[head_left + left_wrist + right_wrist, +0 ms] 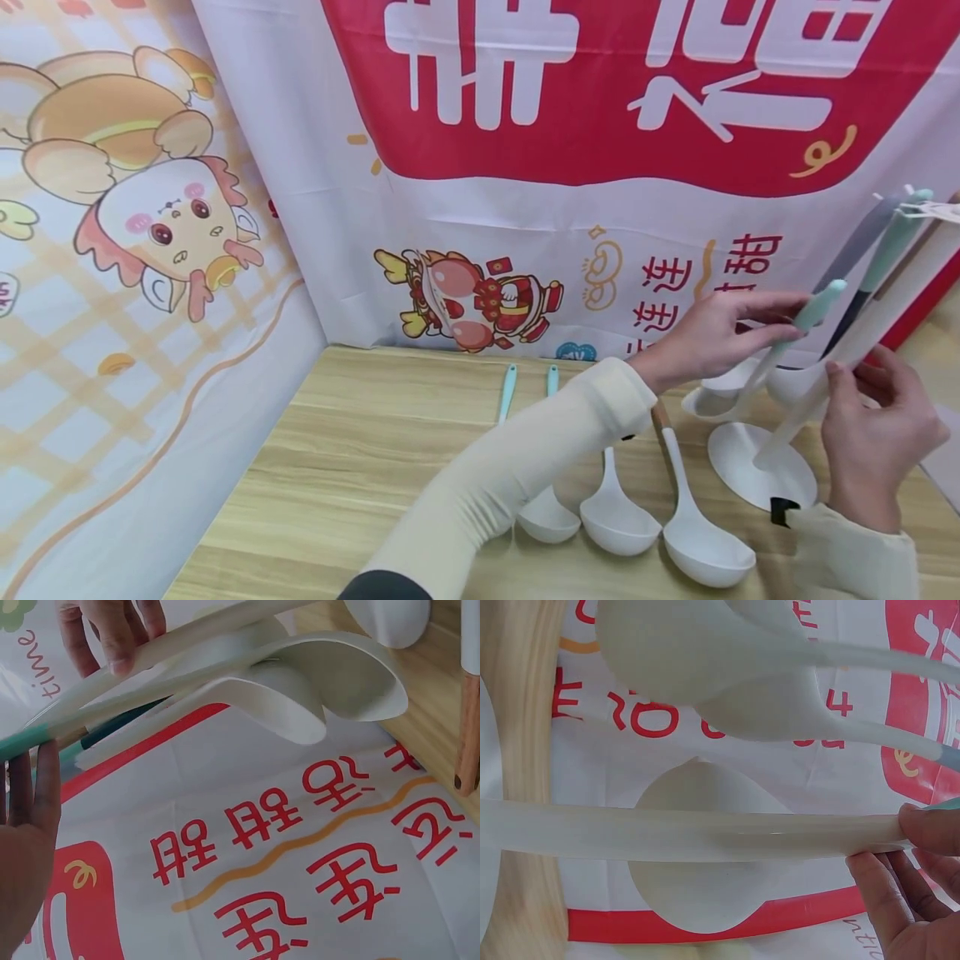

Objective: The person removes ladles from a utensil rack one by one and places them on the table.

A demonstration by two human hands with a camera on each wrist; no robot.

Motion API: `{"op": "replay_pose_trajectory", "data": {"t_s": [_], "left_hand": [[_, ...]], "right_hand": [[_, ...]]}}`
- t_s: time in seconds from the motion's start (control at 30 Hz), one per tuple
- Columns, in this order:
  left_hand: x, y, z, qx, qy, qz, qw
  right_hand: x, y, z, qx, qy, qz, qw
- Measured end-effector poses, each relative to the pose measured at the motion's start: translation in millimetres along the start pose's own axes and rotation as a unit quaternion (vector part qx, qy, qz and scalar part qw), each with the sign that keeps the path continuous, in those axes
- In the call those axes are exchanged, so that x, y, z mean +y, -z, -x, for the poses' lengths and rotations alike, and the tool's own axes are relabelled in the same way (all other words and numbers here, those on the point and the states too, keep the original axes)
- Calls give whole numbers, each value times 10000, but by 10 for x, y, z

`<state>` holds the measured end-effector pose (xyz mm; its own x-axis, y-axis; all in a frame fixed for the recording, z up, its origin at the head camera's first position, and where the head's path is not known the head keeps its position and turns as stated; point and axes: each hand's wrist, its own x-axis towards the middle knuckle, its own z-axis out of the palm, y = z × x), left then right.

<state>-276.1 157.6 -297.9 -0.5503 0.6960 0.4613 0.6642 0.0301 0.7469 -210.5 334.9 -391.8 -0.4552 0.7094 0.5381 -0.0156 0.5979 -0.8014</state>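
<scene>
Printed cloth (480, 204) is hanging behind the wood-grain counter (322, 450). Left hand (705, 340) is gripping a green-handled ladle (816, 308) beside the white stand (801, 410); right hand (873, 421) is pinching the stand's post.

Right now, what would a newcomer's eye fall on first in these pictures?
First, the big red panel with white characters, on the hanging cloth behind the table. Next, at lower right, the left hand holds a mint-handled ladle, and the right hand grips the pole of the white stand.
</scene>
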Motion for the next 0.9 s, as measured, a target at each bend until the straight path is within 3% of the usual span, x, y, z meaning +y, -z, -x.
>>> {"op": "replay_pose_trajectory", "data": {"t_s": [0.23,0.43,0.53,0.6,0.7,0.9], "left_hand": [[37,50,63,-961,-207,-217,9949],[108,33,108,-2118,-430,-581,9746],[111,28,146,-2433,-372,-774,9661],[106,40,171,-2480,-272,-985,9634],[78,103,232,-2316,-323,-848,9686],[68,361,394,-1350,-419,-647,9878]], "right_hand": [[14,2,2,64,66,17,10000],[38,0,-7,214,217,-34,9995],[33,7,0,149,26,-26,9999],[23,13,10,59,-83,35,9999],[-1,18,26,-43,-191,95,9998],[-88,23,48,-144,-382,126,9991]]}}
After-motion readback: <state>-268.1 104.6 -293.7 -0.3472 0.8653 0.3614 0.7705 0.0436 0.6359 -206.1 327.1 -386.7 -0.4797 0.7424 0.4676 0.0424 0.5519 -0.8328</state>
